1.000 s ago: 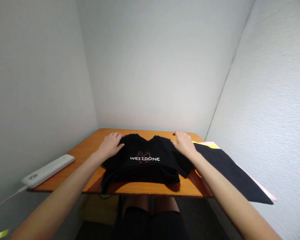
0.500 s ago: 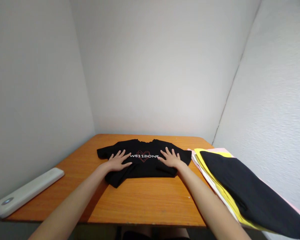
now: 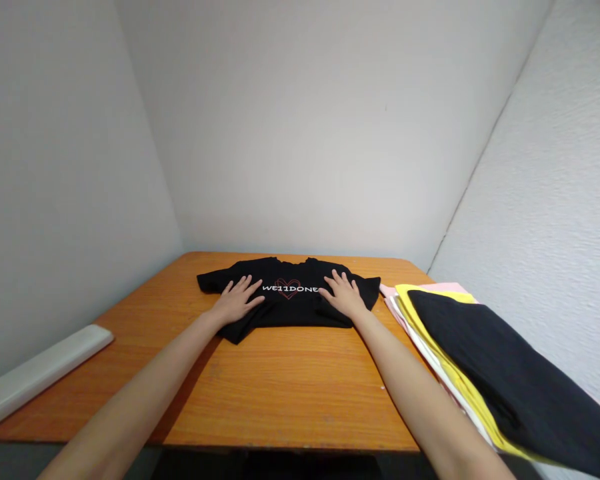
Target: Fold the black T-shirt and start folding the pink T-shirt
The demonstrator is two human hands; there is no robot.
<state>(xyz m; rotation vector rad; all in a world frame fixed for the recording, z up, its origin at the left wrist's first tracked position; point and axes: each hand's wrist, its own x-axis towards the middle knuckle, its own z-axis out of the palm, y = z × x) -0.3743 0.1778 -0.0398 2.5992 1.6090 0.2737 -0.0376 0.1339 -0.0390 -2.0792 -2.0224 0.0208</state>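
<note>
A black T-shirt (image 3: 290, 310) lies face up on the wooden table, its collar toward the back wall. White "WE11DONE" lettering crosses its chest over a red heart outline. My left hand (image 3: 234, 301) rests flat on the shirt's left side, fingers spread. On the right side of the print lies my right hand (image 3: 344, 295), palm down with its fingers apart. Both sleeves stick out to the sides. Along the near edge the cloth is bunched, and a corner hangs out below my left hand.
A stack of folded clothes, with a black garment (image 3: 510, 367) over a yellow one (image 3: 460, 393) and white and pink ones, lies along the table's right side. At the left edge sits a long white device (image 3: 45, 370). Walls enclose the wooden table (image 3: 290, 400) on three sides.
The view has tilted, so the table and shirt appear higher. The shirt's near edge now sits a little closer to its print. Both hands stay flat on the cloth.
</note>
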